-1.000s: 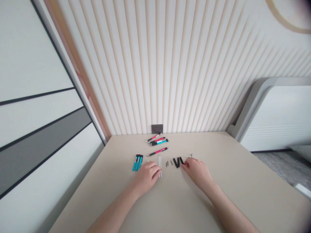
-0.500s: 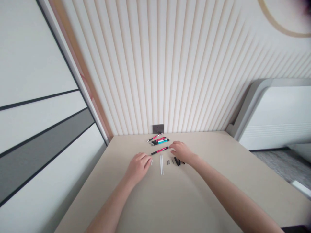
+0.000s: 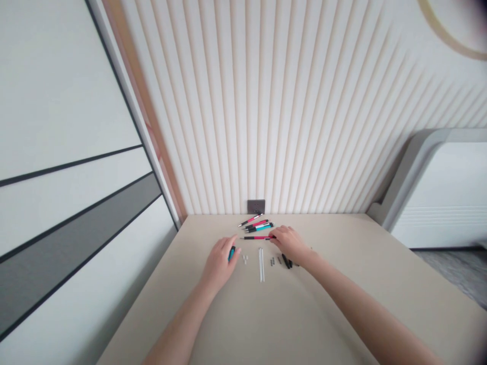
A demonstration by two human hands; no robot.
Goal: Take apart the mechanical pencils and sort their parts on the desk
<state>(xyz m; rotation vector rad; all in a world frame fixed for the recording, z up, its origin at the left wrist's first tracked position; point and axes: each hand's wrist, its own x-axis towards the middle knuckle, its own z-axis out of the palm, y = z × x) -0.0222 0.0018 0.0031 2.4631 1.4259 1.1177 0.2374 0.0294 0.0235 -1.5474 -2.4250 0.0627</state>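
Note:
A red and black pen (image 3: 258,238) lies level across the table, and the fingers of my right hand (image 3: 289,243) grip its right end. To the left, my left hand (image 3: 219,258) rests low over the table with thumb and forefinger apart. Between them shows a teal and black pen part (image 3: 232,253), partly hidden by the hand. Small pale pieces (image 3: 244,259) lie just right of my left thumb. White refill tubes (image 3: 261,264) stand side by side in the middle. Small springs (image 3: 272,261) and black grip sleeves (image 3: 286,261) lie below my right hand.
Behind the loose parts, several assembled pens (image 3: 256,224) in red, white and teal lie in a pile near the wall. A dark socket (image 3: 256,206) sits on the ribbed wall. A white cabinet stands left, and a grey-white headboard (image 3: 437,192) right.
My right hand has closed on the right end of the red pen, which now lies more level. My left thumb and forefinger have parted, showing the teal part. The view has shifted slightly left.

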